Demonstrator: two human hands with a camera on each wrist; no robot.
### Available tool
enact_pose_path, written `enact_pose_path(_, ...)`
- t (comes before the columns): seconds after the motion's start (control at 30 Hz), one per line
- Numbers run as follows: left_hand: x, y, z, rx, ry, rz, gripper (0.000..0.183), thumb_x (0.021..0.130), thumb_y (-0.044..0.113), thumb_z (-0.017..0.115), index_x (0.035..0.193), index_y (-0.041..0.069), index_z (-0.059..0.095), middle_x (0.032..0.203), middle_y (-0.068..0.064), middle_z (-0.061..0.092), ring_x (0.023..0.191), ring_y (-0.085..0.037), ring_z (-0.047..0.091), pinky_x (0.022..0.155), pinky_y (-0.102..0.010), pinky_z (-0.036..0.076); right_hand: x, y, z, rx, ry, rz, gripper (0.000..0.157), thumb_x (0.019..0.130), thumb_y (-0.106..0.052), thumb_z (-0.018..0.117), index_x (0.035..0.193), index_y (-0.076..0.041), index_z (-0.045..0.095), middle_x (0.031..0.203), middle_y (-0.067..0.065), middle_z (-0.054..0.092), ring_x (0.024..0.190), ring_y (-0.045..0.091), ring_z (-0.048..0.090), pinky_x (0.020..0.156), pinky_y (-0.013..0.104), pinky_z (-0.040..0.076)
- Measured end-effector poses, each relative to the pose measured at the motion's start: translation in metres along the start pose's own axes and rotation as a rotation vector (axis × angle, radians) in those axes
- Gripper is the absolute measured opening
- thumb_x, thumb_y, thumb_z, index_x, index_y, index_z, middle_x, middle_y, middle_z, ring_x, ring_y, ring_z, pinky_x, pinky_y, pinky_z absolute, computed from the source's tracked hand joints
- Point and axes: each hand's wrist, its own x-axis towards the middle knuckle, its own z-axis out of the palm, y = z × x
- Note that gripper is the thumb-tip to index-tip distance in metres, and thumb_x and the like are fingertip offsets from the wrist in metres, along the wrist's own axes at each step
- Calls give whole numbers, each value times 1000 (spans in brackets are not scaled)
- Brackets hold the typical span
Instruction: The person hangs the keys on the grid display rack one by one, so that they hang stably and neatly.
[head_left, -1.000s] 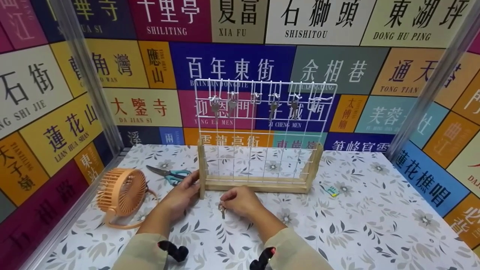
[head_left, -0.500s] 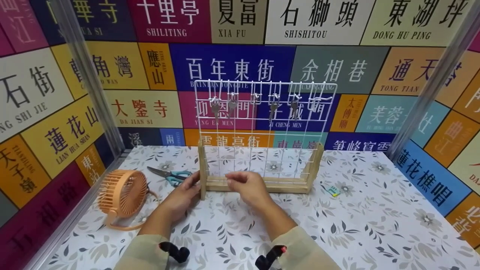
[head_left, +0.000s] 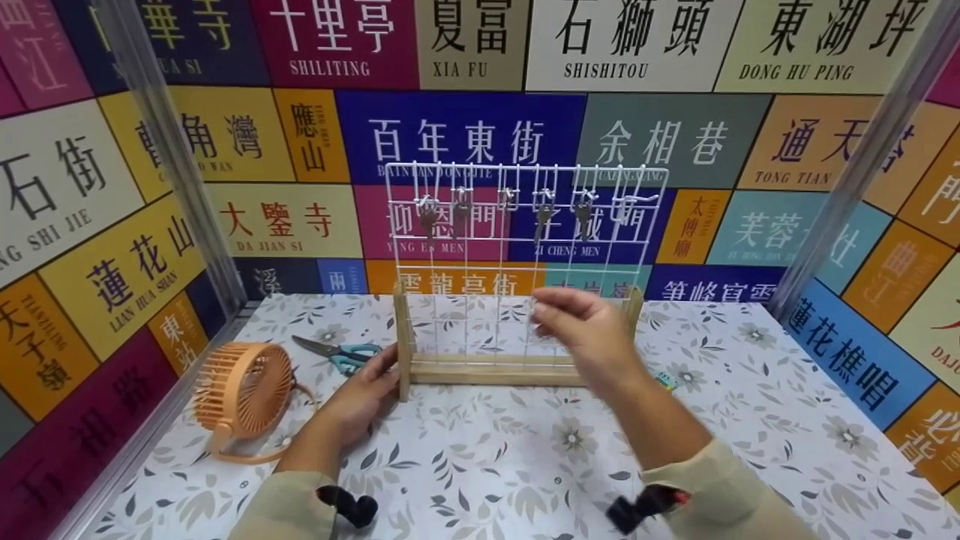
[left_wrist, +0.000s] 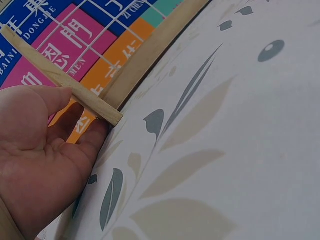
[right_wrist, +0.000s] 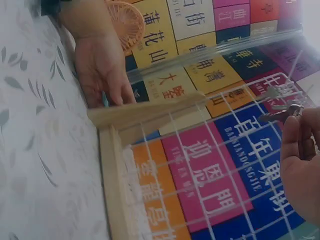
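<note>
In the head view a white wire grid rack (head_left: 465, 267) stands in a wooden base (head_left: 487, 373). Several keys (head_left: 541, 217) hang from hooks along its upper part. My left hand (head_left: 360, 401) grips the rack's left wooden upright (left_wrist: 85, 92), thumb on one side and fingers on the other. In front of the grid, to the right of its middle, is my raised right hand (head_left: 596, 337). It pinches a metal key (right_wrist: 285, 116) between thumb and fingertips, as the right wrist view shows; the fingers mostly hide this key from the head camera.
Scissors with teal handles (head_left: 356, 355) lie left of the rack, behind an orange desk fan (head_left: 240, 390). A small green-and-yellow packet (head_left: 666, 381) lies to the right, partly covered by my right forearm. Walls with printed signs close in the floral-covered table (head_left: 517, 480).
My right hand has lifted the key from the table in front of the rack and moved up and right, past the base. The left hand has stayed at the upright.
</note>
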Motion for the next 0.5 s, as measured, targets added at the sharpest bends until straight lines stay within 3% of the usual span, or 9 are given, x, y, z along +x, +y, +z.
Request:
enact_pose_path(0.1,0,1,0,-13,5,-21,55,112,31,53,163,47,38,178,14,25,168,-22,21,137,-51,19,-5,-26,-28,24,38,-29,26,99,-9,74,124,-1,73,113,13,78,97,19,76,96,31,65)
enact_pose_path(0.23,0,2,1,-21,2,-4,56,113,29,53,164,44,37,179,12,25,167,-23,24,137,-49,21,-9,-57,-57,141,100,-81,27,97,-8,77,123,1,73,110,10,78,94,17,75,89,26,65)
enact_pose_path(0.43,-1,1,2,11,-10,36,58,113,24,52,168,36,34,179,7,25,168,-24,21,137,-49,20,-10,-91,-76,284,177,-191,30,93,-9,83,119,2,75,109,10,74,93,21,73,83,24,65)
enact_pose_path(0.5,-1,3,2,15,-1,22,57,113,25,52,166,39,36,179,9,26,167,-23,22,137,-49,20,-9,-98,-78,306,194,-206,33,92,-10,84,121,3,74,111,12,73,92,21,72,82,24,65)
